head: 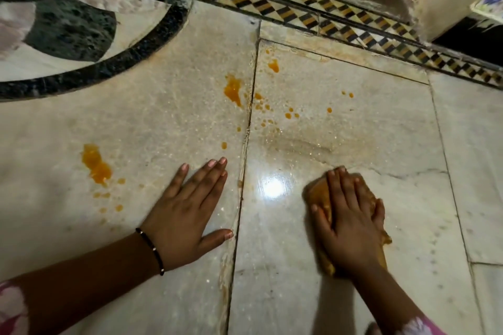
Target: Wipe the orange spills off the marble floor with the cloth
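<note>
Right hand (351, 228) flat on cloth (318, 193)

Dim warm light; bright glare spot on marble floor (275, 187); wide-angle bending at edges; right hand (351, 223) motion-blurred.

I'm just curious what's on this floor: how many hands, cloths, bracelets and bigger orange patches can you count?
Hands: 2, left hand, right hand
Cloth: 1
Bracelet: 1
Bigger orange patches: 3; the small drops are left uncounted
Total: 7
</note>
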{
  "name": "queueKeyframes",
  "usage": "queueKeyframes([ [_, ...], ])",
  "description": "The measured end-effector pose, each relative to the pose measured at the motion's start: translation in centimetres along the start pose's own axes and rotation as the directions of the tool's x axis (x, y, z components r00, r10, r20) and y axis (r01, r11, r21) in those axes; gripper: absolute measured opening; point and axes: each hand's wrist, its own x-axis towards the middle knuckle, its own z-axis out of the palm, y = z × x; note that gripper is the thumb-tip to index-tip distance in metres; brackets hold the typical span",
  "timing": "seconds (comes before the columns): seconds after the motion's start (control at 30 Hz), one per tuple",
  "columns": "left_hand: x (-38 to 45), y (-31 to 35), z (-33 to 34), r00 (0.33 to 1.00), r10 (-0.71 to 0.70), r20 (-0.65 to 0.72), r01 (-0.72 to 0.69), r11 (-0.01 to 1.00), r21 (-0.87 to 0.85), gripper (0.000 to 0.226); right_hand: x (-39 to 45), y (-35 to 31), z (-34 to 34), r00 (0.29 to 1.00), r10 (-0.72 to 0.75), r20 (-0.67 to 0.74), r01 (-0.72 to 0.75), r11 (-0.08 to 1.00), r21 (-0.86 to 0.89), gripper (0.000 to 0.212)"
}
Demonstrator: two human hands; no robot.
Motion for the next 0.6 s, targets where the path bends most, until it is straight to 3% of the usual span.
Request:
queueKeyframes([
  [0.1, -1.5, 0.9, 0.5, 0.998, -0.066, -0.015, 0.065, 0.998, -0.02, 0.078, 5.4, -2.4, -0.6, 1.0, -0.014, -0.012, 0.014, 0.999, -0.04, 0.077],
  [0.2, -2.2, 1.1, 0.7, 0.996, -0.086, -0.024, 0.086, 0.996, -0.023, 0.077, 8.5, -6.5, -1.2, 0.98, -0.2, 0.013, 0.2, 0.977, -0.077, 0.075],
  [0.37, -2.1, 1.0, 0.6, 0.994, -0.112, -0.005, 0.112, 0.994, -0.006, 0.081, 5.4, -11.4, -0.7, 0.819, -0.572, 0.042, 0.574, 0.815, -0.087, 0.068],
  [0.5, -2.2, 0.9, 0.7, 0.992, -0.126, -0.023, 0.126, 0.991, -0.036, 0.082, 1.1, -7.3, -0.1, 0.702, -0.697, 0.148, 0.712, 0.692, -0.118, 0.067],
  [0.53, -2.2, 0.8, 0.7, 0.991, -0.127, -0.03, 0.126, 0.991, -0.045, 0.082, 0.9, -5.7, -0.2, 0.695, -0.701, 0.16, 0.718, 0.686, -0.116, 0.067],
  [0.6, -2.2, 0.9, 0.7, 0.991, -0.129, -0.037, 0.127, 0.99, -0.058, 0.082, 1.6, -3.5, -0.6, 0.747, -0.648, 0.149, 0.664, 0.74, -0.108, 0.067],
])
